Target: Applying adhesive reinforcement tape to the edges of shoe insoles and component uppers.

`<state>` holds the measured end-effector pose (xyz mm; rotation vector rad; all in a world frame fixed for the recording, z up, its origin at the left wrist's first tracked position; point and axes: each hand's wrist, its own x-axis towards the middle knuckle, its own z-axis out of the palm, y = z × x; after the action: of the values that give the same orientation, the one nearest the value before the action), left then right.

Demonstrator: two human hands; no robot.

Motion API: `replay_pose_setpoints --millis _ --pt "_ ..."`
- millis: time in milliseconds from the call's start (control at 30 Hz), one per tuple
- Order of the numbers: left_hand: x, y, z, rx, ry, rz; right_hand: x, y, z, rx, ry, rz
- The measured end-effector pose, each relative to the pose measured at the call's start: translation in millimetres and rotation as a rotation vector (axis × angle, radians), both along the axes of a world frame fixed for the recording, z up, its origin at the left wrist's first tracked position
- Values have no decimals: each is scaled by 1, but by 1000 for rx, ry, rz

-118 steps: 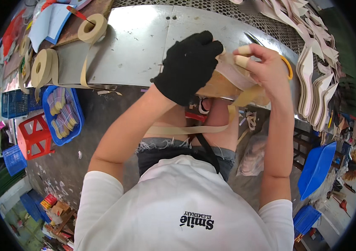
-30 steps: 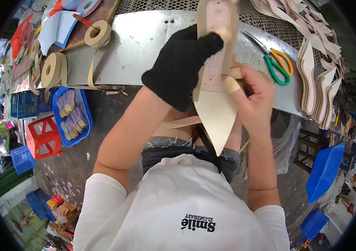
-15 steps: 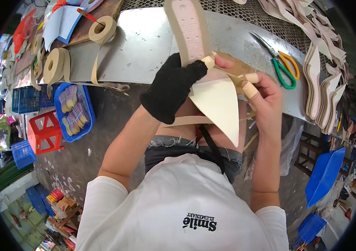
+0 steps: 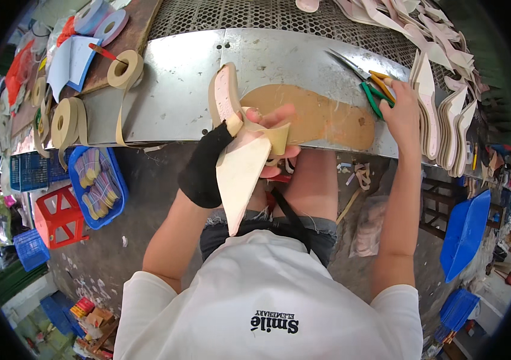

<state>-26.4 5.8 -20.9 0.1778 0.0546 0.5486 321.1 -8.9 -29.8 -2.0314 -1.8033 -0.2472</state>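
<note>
Insole (image 4: 242, 171) sits in left hand (image 4: 208, 165), scissors (image 4: 369, 95) at right hand (image 4: 402, 109).

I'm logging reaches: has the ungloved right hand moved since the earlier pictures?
Yes: the ungloved right hand has moved rightward against the grey metal bench, from the cream, pointed shoe insole to the scissors with green and orange handles.

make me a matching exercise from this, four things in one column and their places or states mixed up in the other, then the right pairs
Things
1. long cream-and-pink insole with a pointed end
2. steel scissors with green and orange handles
3. rightmost round tan tape roll
4. rectangular blue plastic tray at left

Places and states
a. red handle sticking out of its core
b. at the right hand's fingers
c. holding striped bundles
d. in the black-gloved left hand's grip

Pairs: 1-d, 2-b, 3-a, 4-c
</note>
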Motion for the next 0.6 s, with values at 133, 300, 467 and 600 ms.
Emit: replay_pose_setpoints --millis 133,300,467,600 --pt "18 -6 5 119 127 261 24 5 -7 -107 17 13" --pt "16 -7 13 44 284 487 -27 -23 2 -176 844 104" --pt "17 0 5 -19 285 618 -133 -94 18 -283 1299 286" --pt "18 2 2 -114 135 622 -164 -112 14 -401 1427 195"
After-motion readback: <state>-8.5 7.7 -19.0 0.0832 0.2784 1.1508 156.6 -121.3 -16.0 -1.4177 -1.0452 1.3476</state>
